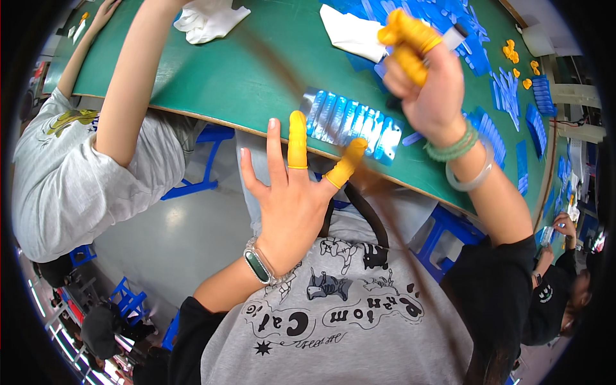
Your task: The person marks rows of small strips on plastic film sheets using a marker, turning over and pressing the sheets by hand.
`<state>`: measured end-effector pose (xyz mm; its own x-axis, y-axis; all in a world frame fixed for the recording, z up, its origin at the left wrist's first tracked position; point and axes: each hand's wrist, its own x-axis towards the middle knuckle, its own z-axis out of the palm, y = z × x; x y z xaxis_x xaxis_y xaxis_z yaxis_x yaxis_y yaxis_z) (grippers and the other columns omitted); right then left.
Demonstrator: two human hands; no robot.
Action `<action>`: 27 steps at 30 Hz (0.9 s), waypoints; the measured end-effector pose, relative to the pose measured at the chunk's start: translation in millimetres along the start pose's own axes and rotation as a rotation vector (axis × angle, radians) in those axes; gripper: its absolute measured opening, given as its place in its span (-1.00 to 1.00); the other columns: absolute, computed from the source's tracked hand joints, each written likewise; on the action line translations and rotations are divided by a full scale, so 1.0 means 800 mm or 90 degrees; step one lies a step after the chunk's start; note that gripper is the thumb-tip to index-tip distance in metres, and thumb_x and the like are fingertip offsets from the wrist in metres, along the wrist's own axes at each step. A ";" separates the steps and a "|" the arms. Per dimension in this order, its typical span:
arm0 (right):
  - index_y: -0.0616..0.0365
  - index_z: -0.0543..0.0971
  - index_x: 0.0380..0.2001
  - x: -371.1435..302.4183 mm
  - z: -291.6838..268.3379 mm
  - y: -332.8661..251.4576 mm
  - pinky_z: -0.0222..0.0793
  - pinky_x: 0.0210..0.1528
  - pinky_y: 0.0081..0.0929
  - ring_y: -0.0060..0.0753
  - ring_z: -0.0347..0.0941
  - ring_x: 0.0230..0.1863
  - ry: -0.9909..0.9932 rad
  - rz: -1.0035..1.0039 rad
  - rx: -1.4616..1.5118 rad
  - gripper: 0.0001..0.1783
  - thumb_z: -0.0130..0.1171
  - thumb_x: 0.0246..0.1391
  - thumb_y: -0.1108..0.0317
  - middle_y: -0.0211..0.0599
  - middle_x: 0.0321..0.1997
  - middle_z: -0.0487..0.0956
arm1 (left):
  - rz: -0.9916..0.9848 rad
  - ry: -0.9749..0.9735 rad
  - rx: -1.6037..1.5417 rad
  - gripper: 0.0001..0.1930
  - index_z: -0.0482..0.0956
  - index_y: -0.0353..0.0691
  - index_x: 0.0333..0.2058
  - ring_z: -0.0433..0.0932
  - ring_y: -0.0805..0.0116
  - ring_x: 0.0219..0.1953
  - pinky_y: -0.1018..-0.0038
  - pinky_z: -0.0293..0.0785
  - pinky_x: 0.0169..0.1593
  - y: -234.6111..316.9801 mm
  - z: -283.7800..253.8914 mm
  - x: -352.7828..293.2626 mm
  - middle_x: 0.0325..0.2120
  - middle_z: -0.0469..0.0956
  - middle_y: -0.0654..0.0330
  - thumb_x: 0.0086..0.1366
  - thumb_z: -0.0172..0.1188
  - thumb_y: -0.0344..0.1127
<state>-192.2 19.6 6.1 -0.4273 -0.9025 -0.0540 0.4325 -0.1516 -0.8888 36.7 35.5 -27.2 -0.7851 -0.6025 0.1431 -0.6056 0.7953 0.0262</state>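
Observation:
At the table's front edge lies a flat sheet of several shiny blue, rounded strips, side by side. My left hand is open with fingers spread; yellow finger cots cover its index finger and thumb. Its index finger is beside the sheet's left end, and its thumb overlaps the front edge; whether they touch is unclear. My right hand is raised over the table right of the sheet, fingers curled, with yellow finger cots on. A white piece with a black end shows beyond the fist and a dark tip below it, but the fingers hide what is gripped.
Blue strips are heaped at the back right of the green table. White cloths and loose yellow finger cots lie about. A co-worker's arm reaches across at left. Blue stools stand below the table.

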 end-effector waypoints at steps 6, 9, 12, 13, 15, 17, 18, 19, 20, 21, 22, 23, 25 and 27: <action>0.23 0.56 -0.17 -0.026 0.018 0.012 -0.23 -0.71 -0.66 -0.75 -0.10 -0.75 -0.103 0.141 0.018 -0.60 -0.12 0.38 0.11 -0.62 -0.70 0.18 | -0.016 0.005 -0.005 -0.38 0.40 0.66 0.20 0.05 -0.18 0.41 -0.35 -0.24 0.28 0.001 0.003 -0.003 0.32 0.18 -0.20 0.22 0.17 -0.27; 0.17 0.55 -0.19 -0.037 0.022 0.014 -0.24 -0.72 -0.66 -0.75 -0.10 -0.77 -0.065 0.163 0.052 -0.67 -0.09 0.38 0.15 -0.63 -0.72 0.17 | -0.013 0.003 -0.008 -0.38 0.39 0.66 0.20 0.06 -0.19 0.41 -0.35 -0.23 0.28 0.000 0.004 -0.002 0.32 0.17 -0.20 0.22 0.17 -0.27; 0.14 0.54 -0.18 -0.035 0.019 0.020 -0.21 -0.73 -0.65 -0.76 -0.07 -0.77 -0.021 0.160 0.071 -0.69 -0.08 0.37 0.16 -0.63 -0.69 0.24 | -0.002 0.002 0.002 -0.39 0.45 0.61 0.16 0.01 -0.20 0.42 -0.31 -0.28 0.31 0.000 0.005 0.000 0.34 0.11 -0.19 0.16 0.29 -0.23; 0.14 0.54 -0.19 -0.018 0.005 0.019 -0.22 -0.73 -0.65 -0.76 -0.06 -0.78 -0.031 0.129 0.071 -0.72 -0.05 0.36 0.18 -0.62 -0.69 0.24 | -0.006 0.007 0.010 -0.38 0.45 0.61 0.17 0.01 -0.20 0.42 -0.31 -0.27 0.31 0.001 0.004 -0.001 0.34 0.12 -0.19 0.16 0.29 -0.23; 0.15 0.53 -0.18 -0.019 0.006 0.016 -0.23 -0.72 -0.66 -0.75 -0.08 -0.78 -0.072 0.123 0.080 -0.71 -0.04 0.36 0.17 -0.63 -0.72 0.20 | -0.012 0.002 0.009 -0.37 0.44 0.61 0.18 0.02 -0.20 0.42 -0.31 -0.27 0.31 0.001 0.002 -0.002 0.34 0.12 -0.19 0.15 0.29 -0.24; 0.13 0.54 -0.17 -0.050 0.035 0.020 -0.24 -0.70 -0.66 -0.74 -0.12 -0.78 0.024 0.179 0.024 -0.66 -0.10 0.38 0.11 -0.63 -0.75 0.10 | -0.008 0.003 0.002 -0.36 0.43 0.61 0.18 0.02 -0.20 0.42 -0.31 -0.26 0.31 0.002 0.003 0.003 0.33 0.13 -0.19 0.15 0.29 -0.25; 0.12 0.54 -0.16 -0.047 0.024 0.016 -0.24 -0.70 -0.66 -0.74 -0.11 -0.77 -0.131 0.215 0.038 -0.66 -0.08 0.37 0.10 -0.62 -0.73 0.18 | -0.010 -0.004 0.005 -0.34 0.43 0.61 0.19 0.02 -0.21 0.42 -0.31 -0.25 0.31 0.001 0.003 0.002 0.33 0.13 -0.19 0.15 0.29 -0.26; 0.12 0.54 -0.16 -0.037 0.011 0.014 -0.24 -0.70 -0.66 -0.74 -0.11 -0.77 -0.132 0.208 0.035 -0.66 -0.08 0.37 0.10 -0.62 -0.73 0.18 | -0.009 -0.008 0.007 -0.33 0.42 0.62 0.20 0.03 -0.21 0.41 -0.31 -0.24 0.31 0.002 0.002 0.001 0.33 0.13 -0.20 0.14 0.29 -0.27; 0.11 0.54 -0.16 -0.022 -0.003 0.014 -0.23 -0.71 -0.66 -0.74 -0.09 -0.77 -0.098 0.162 0.064 -0.69 -0.04 0.36 0.13 -0.60 -0.70 0.23 | -0.006 -0.001 0.008 -0.33 0.42 0.62 0.20 0.03 -0.21 0.41 -0.31 -0.24 0.31 0.004 0.002 -0.001 0.33 0.13 -0.20 0.14 0.29 -0.27; 0.11 0.54 -0.16 -0.010 -0.011 0.016 -0.22 -0.72 -0.65 -0.73 -0.07 -0.77 -0.065 0.117 0.092 -0.73 0.00 0.34 0.15 -0.59 -0.68 0.28 | -0.006 0.009 0.006 -0.32 0.41 0.61 0.21 0.02 -0.21 0.41 -0.31 -0.24 0.31 0.004 0.006 -0.002 0.33 0.13 -0.20 0.14 0.29 -0.27; 0.11 0.55 -0.17 -0.019 0.003 0.020 -0.19 -0.73 -0.65 -0.74 -0.06 -0.77 -0.020 0.101 0.049 -0.72 -0.01 0.35 0.15 -0.55 -0.63 0.34 | -0.009 0.019 0.006 -0.31 0.40 0.61 0.21 0.02 -0.22 0.41 -0.32 -0.24 0.31 0.003 0.007 -0.001 0.33 0.12 -0.20 0.13 0.29 -0.28; 0.12 0.55 -0.19 -0.033 0.018 0.014 -0.17 -0.72 -0.66 -0.73 -0.08 -0.76 -0.033 0.144 -0.010 -0.67 -0.08 0.38 0.12 -0.56 -0.64 0.33 | -0.010 0.026 0.009 -0.31 0.40 0.61 0.21 0.02 -0.22 0.41 -0.32 -0.24 0.31 0.002 0.007 0.000 0.33 0.12 -0.20 0.13 0.29 -0.28; 0.11 0.56 -0.19 -0.038 0.038 0.004 -0.16 -0.72 -0.65 -0.73 -0.04 -0.75 0.038 0.161 -0.044 -0.65 -0.12 0.38 0.11 -0.56 -0.64 0.34 | -0.001 0.009 0.008 -0.31 0.40 0.61 0.22 0.02 -0.22 0.41 -0.32 -0.24 0.31 0.002 0.004 -0.004 0.33 0.13 -0.21 0.14 0.28 -0.27; 0.14 0.55 -0.20 -0.036 0.036 0.005 -0.18 -0.72 -0.64 -0.73 -0.02 -0.75 0.031 0.134 -0.056 -0.65 -0.10 0.37 0.12 -0.58 -0.66 0.28 | -0.002 0.008 0.014 -0.32 0.40 0.60 0.21 0.02 -0.22 0.41 -0.32 -0.24 0.31 0.000 0.003 -0.002 0.32 0.14 -0.22 0.14 0.29 -0.26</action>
<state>-155.3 33.7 17.4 -0.3736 -0.8896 -0.2629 0.4463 0.0761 -0.8916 37.6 36.3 -29.5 -0.7817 -0.6037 0.1563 -0.6105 0.7920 0.0052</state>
